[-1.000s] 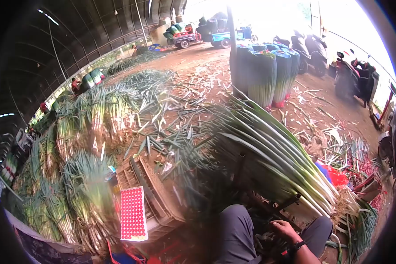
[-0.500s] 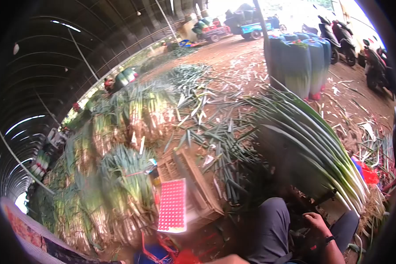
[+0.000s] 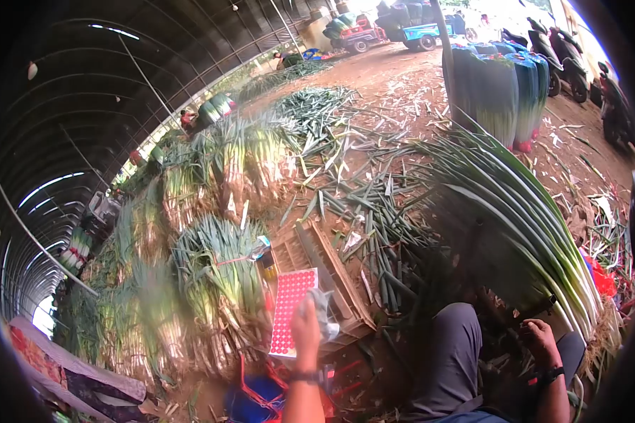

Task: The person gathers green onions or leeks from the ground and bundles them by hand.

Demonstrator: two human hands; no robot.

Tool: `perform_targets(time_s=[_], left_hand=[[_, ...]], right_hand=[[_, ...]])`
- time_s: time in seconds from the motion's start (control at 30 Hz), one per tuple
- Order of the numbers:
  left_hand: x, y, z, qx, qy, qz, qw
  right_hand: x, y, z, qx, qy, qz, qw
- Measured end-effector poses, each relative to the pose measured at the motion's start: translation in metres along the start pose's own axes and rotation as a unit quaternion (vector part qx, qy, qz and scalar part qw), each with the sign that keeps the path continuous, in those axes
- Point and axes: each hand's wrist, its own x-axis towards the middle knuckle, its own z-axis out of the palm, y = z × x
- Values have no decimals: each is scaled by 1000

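My left hand (image 3: pixel 305 330) is raised over a sheet of red round stickers (image 3: pixel 283 317), its fingers closed round a crumpled grey-white cloth-like thing (image 3: pixel 323 316). The sheet lies on a tan plastic crate (image 3: pixel 346 282). By my right knee, my right hand (image 3: pixel 540 338) has its fingers curled; anything inside them is hidden. Just beyond that hand, a large bunch of long green onions (image 3: pixel 522 225) lies slanted, white stems and roots toward me. A dark bar (image 3: pixel 543 306) shows beside the stems.
Tied bundles of green onions (image 3: pixel 219 275) stand in rows at left. Cut leaves (image 3: pixel 381 233) litter the ground ahead. Tall wrapped bundles (image 3: pixel 497 95) stand behind a pole (image 3: pixel 444 56). Red cords and a blue thing (image 3: pixel 254 398) lie below the crate. Scooters (image 3: pixel 564 60) are parked far right.
My left hand has come up from the bottom edge to the sticker sheet, with the grey-white cloth-like thing now visible in it. My right hand stays by the knee. The view has shifted slightly.
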Motion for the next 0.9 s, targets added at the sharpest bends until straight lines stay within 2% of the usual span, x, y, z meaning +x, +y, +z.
perform_targets(time_s=[0.03,0.07,0.13,0.27,0.33,0.4,0.47,0.5,0.53,0.57,0.6,0.67,0.7,0.73,0.8,0.87,0.9], left_hand=[[5,-25,4,36,-5,2,999],[9,-45,7,167,-55,-74,982],[0,-74,6,322,-105,75,938],[-2,-80,-2,282,-93,31,955],[6,-87,-14,303,-58,28,951],[18,-94,-37,324,-1,-7,946],[38,-104,-64,352,-18,-57,934],[42,-121,-71,312,29,-49,948],[45,-132,-78,270,77,-40,959],[49,-133,-86,291,73,-96,949],[49,-140,-93,289,74,-96,950],[49,-168,-92,230,101,-33,967],[50,-191,-91,205,96,-26,974],[51,-209,-87,182,86,-18,979],[29,-178,-82,235,84,-17,968],[5,-131,-78,187,29,-20,982],[-6,-124,-74,230,-25,-68,970]], right_hand=[[-2,-5,-1,16,7,17,1000],[-7,-14,0,14,4,20,1000],[-14,-34,10,16,15,12,1000],[-3,-23,-11,6,17,13,1000],[18,10,-42,27,32,5,999],[19,11,-61,57,88,1,994],[30,26,-107,105,79,-23,991],[33,26,-132,135,-2,-60,989],[27,28,-151,107,92,-57,988],[22,27,-171,105,123,-58,985],[18,25,-194,100,155,-58,981],[13,31,-239,60,219,-125,966],[5,18,-249,45,214,-140,966],[0,5,-250,111,256,-125,952],[-5,-7,-256,64,272,-169,945],[-3,-11,-245,46,322,-180,928],[0,-9,-239,90,277,-178,940]])
